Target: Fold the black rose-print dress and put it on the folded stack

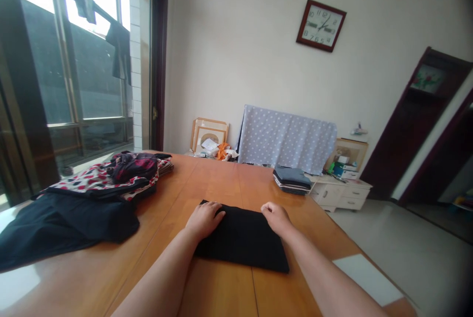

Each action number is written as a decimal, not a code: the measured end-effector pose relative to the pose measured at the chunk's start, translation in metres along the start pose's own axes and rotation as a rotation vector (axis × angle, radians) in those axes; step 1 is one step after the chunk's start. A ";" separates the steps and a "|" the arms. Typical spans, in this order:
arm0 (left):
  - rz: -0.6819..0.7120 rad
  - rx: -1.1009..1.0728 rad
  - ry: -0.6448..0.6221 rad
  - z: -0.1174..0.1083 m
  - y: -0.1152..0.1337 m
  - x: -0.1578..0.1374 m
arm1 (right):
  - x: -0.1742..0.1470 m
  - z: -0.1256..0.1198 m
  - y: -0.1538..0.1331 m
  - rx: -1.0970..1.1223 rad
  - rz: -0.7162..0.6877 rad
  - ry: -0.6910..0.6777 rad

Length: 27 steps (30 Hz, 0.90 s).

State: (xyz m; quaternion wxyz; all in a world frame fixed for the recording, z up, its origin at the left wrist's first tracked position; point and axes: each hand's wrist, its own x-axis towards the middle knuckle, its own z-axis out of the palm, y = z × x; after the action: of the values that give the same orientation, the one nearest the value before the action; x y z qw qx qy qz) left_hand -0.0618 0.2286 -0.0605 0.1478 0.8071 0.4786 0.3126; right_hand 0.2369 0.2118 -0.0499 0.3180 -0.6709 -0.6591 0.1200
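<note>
A black garment (244, 238), folded into a flat rectangle, lies in front of me on the wooden table (218, 287). My left hand (205, 218) rests on its far left corner, fingers laid over the cloth and thumb apart. At the far right corner is my right hand (275, 216), its fingers curled and pinched together at the garment's edge. What sits inside that pinch is mostly hidden. To the left is a loose heap of clothes, with a dark garment (81, 218) in front and a white one with red and black spots (94, 179) behind.
A stack of folded clothes (291, 180) stands near the table's far right edge. Beyond the table are a dotted cloth cover (288, 134), picture frames (209, 132) and a white cabinet (342, 193). A pale sheet (369, 277) lies at the right edge. Windows are at left.
</note>
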 end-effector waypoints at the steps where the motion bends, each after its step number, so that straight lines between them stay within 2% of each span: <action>1: 0.000 0.013 -0.005 -0.002 0.002 0.000 | -0.001 -0.006 0.007 -0.003 0.014 0.006; 5: -0.029 0.035 -0.025 -0.009 0.014 0.003 | -0.006 -0.026 0.029 -0.023 0.066 0.003; 9: -0.099 0.027 -0.005 -0.020 0.032 0.002 | -0.007 -0.036 0.037 -0.048 0.083 -0.050; 12: -0.134 0.035 0.101 -0.028 0.044 -0.013 | -0.003 -0.034 0.036 -0.054 0.057 -0.101; 14: -0.172 0.085 0.115 -0.030 0.050 -0.034 | 0.000 -0.028 0.033 -0.054 0.029 -0.136; 18: -0.277 0.241 -0.042 -0.031 0.058 -0.086 | 0.004 -0.016 0.026 -0.064 -0.004 -0.211; 21: -0.297 0.268 -0.091 -0.029 0.066 -0.112 | 0.007 -0.015 0.020 -0.066 -0.011 -0.256; 27: -0.283 0.266 -0.091 -0.028 0.075 -0.111 | 0.005 -0.027 0.005 -0.051 0.014 -0.333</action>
State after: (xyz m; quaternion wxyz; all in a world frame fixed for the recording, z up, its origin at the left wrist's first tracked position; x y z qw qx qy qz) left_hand -0.0670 0.0933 -0.0391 0.1039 0.7576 0.6170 0.1860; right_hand 0.2573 0.2100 -0.0303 0.1862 -0.6542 -0.7007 0.2152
